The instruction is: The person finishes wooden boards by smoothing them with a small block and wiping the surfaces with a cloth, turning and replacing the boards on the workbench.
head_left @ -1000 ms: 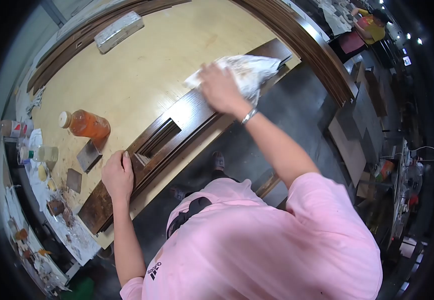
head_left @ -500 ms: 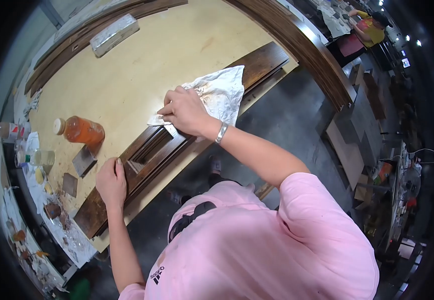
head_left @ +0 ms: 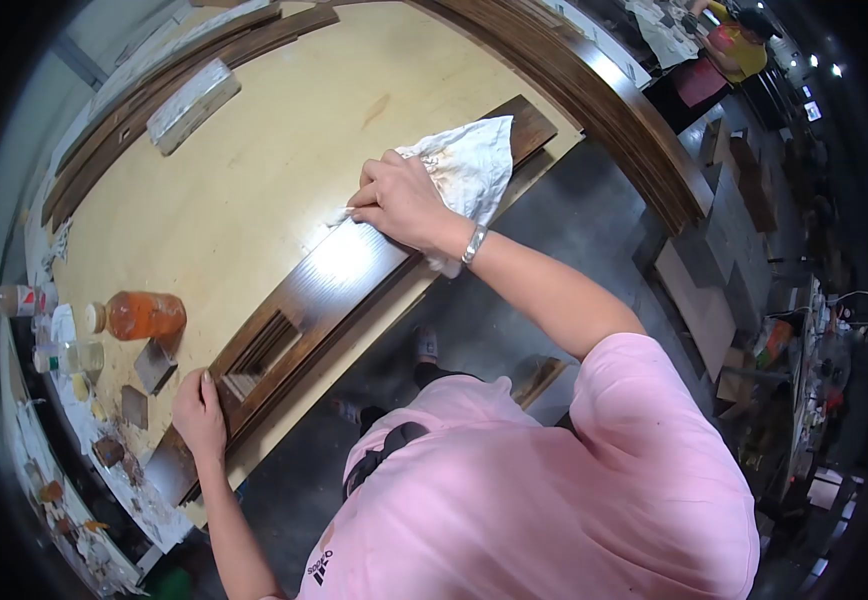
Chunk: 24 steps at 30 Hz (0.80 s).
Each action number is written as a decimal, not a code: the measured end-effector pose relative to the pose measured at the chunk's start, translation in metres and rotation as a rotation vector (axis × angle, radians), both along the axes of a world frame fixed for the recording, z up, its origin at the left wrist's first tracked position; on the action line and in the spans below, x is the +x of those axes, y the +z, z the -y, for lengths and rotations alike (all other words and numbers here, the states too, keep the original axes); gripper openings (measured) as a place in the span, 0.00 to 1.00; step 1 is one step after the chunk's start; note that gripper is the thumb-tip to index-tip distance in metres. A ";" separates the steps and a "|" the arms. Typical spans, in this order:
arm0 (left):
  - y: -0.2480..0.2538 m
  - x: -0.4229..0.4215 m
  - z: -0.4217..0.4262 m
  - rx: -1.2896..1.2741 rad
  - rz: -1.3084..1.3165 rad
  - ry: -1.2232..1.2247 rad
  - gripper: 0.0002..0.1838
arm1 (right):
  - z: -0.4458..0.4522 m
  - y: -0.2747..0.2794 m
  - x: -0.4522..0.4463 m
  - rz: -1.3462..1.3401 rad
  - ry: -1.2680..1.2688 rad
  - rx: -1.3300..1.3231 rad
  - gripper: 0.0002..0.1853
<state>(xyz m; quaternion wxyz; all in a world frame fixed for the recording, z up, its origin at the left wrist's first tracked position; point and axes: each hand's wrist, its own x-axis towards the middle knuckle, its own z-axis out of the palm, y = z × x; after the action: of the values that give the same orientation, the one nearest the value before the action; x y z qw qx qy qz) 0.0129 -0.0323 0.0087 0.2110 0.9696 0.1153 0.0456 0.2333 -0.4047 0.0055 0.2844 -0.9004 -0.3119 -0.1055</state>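
A dark brown wooden board (head_left: pixel 339 265) with a rectangular slot lies along the near edge of the table, apparently on top of another dark piece. My right hand (head_left: pixel 404 203) is closed on a stained white cloth (head_left: pixel 469 165) and presses it onto the board's upper half. Part of the cloth hangs over the front edge. Near the lower end, my left hand (head_left: pixel 200 415) grips the board's far edge, thumb showing beside the slot; its other fingers are partly hidden. Light glares off the surface between my hands.
A jar of orange-brown liquid (head_left: pixel 144 315) stands left, beside small dark blocks (head_left: pixel 157 366). A wrapped block (head_left: pixel 194 105) and long wooden strips (head_left: pixel 119 130) lie farther back. Dark mouldings (head_left: pixel 594 95) flank the table's right end. Another person (head_left: pixel 729 55) works at the upper right.
My right hand has slid the cloth up along the board toward its far right end, uncovering a shiny stretch. My left hand keeps its hold near the slot. The view has shifted slightly.
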 end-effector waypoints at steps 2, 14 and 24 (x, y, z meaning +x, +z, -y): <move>-0.003 0.000 -0.004 0.021 -0.016 0.000 0.14 | 0.022 -0.002 0.017 -0.055 -0.053 -0.016 0.07; -0.011 -0.001 -0.011 0.095 -0.048 0.056 0.15 | 0.194 0.024 0.089 0.100 -0.616 0.226 0.07; -0.013 -0.003 -0.008 0.111 0.022 0.005 0.15 | 0.173 0.004 0.063 -0.080 -0.625 0.097 0.09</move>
<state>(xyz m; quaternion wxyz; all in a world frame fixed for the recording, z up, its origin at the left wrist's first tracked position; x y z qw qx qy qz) 0.0102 -0.0247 -0.0048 0.1582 0.9789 0.1126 0.0633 0.2959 -0.5772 0.0096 0.2928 -0.9414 -0.0034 -0.1672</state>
